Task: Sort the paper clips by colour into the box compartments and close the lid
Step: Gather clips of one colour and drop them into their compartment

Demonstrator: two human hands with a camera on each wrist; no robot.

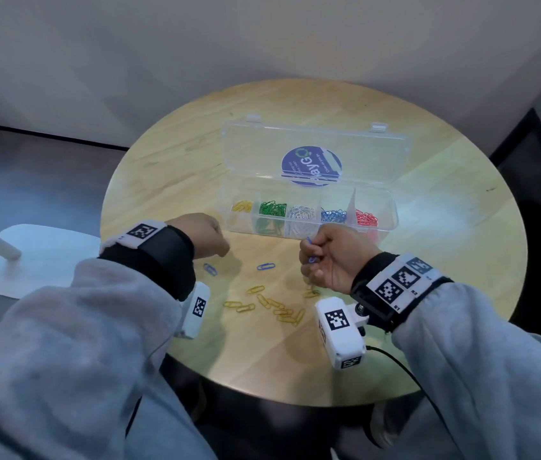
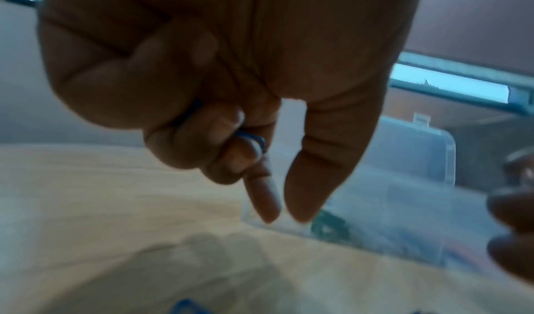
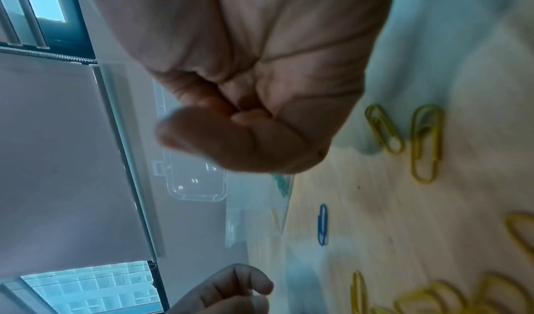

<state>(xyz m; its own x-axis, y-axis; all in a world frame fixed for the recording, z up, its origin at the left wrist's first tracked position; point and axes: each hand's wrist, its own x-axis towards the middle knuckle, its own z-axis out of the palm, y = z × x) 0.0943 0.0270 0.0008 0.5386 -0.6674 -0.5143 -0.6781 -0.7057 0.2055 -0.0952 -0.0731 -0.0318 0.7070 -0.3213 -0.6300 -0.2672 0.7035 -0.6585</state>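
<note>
A clear box stands open at the back of the round table, its lid leaning back. Its compartments hold yellow, green, white, blue and red clips. My right hand hovers in front of the box and grips blue paper clips in curled fingers. My left hand is low over the table to the left; in the left wrist view its curled fingers hold a blue clip, with forefinger and thumb pointing down. Two loose blue clips lie between the hands. Several yellow clips lie nearer me.
The wooden table has bare surface to the right and behind the box. A white lamp base sits on the floor to the left. A cable runs from the right wrist camera over the table's near edge.
</note>
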